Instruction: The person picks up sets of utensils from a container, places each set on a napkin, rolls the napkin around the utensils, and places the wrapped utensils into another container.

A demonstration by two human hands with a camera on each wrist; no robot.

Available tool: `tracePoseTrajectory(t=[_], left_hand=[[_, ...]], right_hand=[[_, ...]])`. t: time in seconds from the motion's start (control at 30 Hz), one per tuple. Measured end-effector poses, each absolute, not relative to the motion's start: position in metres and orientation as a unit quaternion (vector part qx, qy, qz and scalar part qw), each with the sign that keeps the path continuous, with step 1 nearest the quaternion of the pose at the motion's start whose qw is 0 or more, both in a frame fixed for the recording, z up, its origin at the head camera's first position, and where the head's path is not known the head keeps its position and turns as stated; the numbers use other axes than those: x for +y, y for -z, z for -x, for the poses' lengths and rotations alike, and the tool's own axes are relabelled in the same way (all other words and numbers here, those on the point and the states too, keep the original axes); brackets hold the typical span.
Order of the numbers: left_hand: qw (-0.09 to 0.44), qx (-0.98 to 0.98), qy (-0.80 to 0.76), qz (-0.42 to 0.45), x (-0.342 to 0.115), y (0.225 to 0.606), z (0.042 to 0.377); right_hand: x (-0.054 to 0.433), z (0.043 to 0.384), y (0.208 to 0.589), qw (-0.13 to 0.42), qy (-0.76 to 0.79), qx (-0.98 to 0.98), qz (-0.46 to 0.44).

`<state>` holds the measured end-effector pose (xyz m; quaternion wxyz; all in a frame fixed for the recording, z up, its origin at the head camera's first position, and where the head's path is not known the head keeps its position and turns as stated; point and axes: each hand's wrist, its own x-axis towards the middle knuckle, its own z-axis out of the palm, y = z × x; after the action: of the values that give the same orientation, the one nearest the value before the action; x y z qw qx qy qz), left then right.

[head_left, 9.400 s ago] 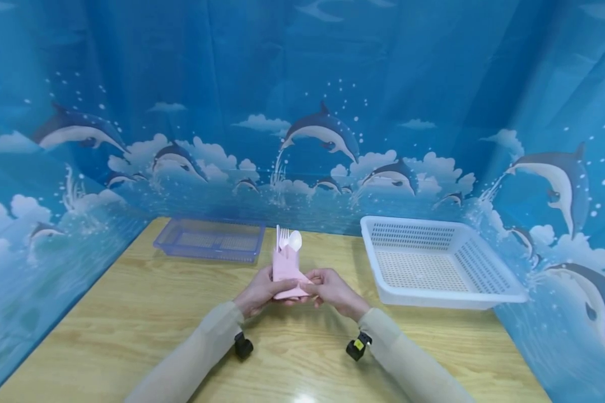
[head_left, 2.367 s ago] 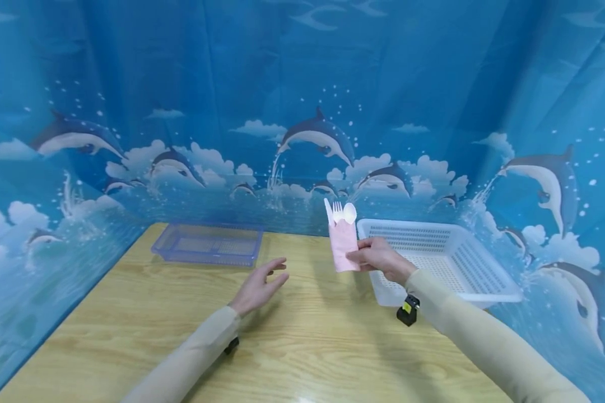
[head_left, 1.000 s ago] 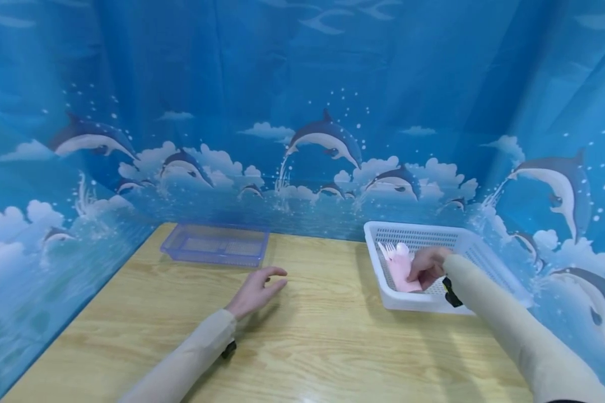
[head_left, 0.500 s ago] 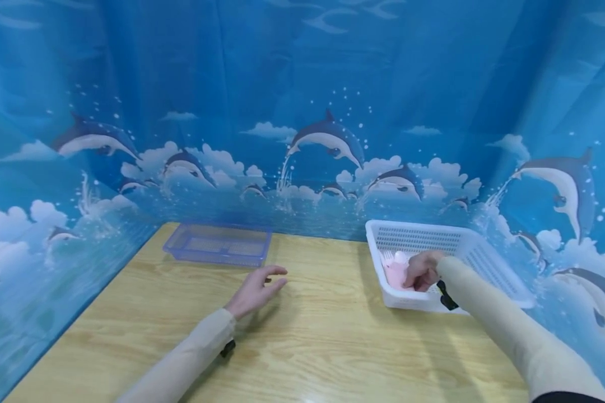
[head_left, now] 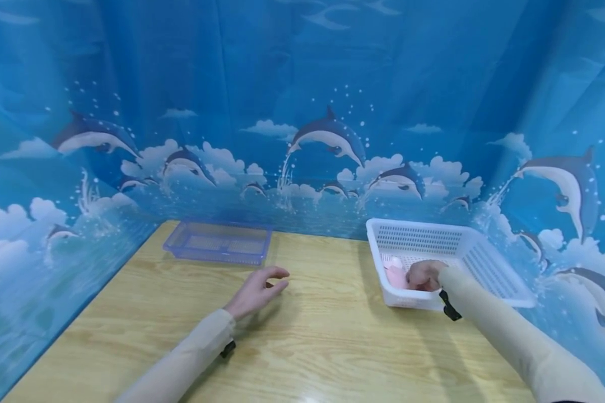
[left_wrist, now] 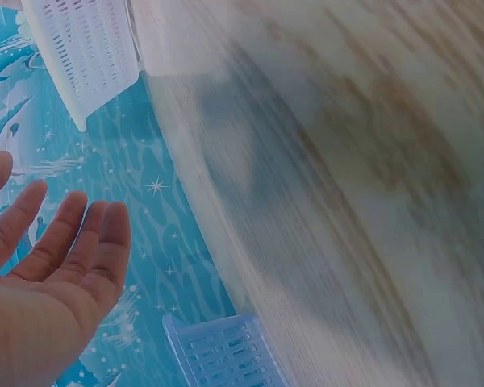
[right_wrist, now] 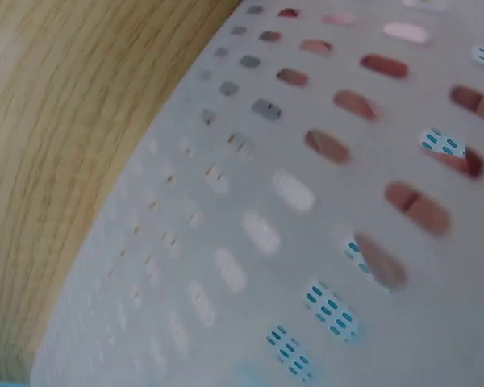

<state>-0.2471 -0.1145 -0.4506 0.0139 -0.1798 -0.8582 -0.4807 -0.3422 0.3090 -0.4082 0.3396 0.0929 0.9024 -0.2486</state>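
A pink napkin pouch [head_left: 396, 277] lies low inside the white basket [head_left: 436, 301], near its left wall. A white plastic fork [head_left: 387, 260] and a spoon [head_left: 395, 261] stick out of its far end; the knife cannot be made out. My right hand [head_left: 427, 273] reaches over the near rim, its curled fingers at the pouch's right edge. From the right wrist, its fingers [right_wrist: 418, 208] show only through the slots of the basket wall. My left hand [head_left: 257, 291] hovers over the table, holding nothing, fingers loosely bent and thumb apart.
A shallow purple see-through basket [head_left: 217, 257] stands at the table's back left, with nothing visible in it. The wooden table [head_left: 302, 336] reaches back to a blue dolphin-print curtain [head_left: 302, 84], which also hangs along both sides.
Both hands held the pouch earlier; the left let go, and the right carried it to the white basket. Over the last second the right hand lowered it further inside. The left hand barely moved.
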Motion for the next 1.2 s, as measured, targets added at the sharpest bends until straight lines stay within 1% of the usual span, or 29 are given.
tracePoseTrajectory(t=[0.1, 0.37, 0.7, 0.97, 1.2], left_hand=[[0.011, -0.857, 0.481, 0.182, -0.114, 0.451, 0.247], [0.006, -0.859, 0.477, 0.184, -0.113, 0.452, 0.246], [0.003, -0.859, 0.479, 0.181, -0.115, 0.452, 0.247], [0.000, -0.859, 0.479, 0.179, -0.115, 0.453, 0.250], [-0.004, -0.860, 0.476, 0.183, -0.113, 0.452, 0.250]], right_hand=[[0.310, 0.339, 0.407, 0.334, 0.226, 0.913, -0.064], [0.307, 0.333, 0.413, 0.288, 0.133, 0.948, -0.017], [0.309, 0.333, 0.415, 0.278, 0.152, 0.948, -0.029], [0.314, 0.330, 0.407, 0.257, 0.176, 0.949, -0.044], [0.319, 0.331, 0.404, 0.236, 0.208, 0.946, -0.074]])
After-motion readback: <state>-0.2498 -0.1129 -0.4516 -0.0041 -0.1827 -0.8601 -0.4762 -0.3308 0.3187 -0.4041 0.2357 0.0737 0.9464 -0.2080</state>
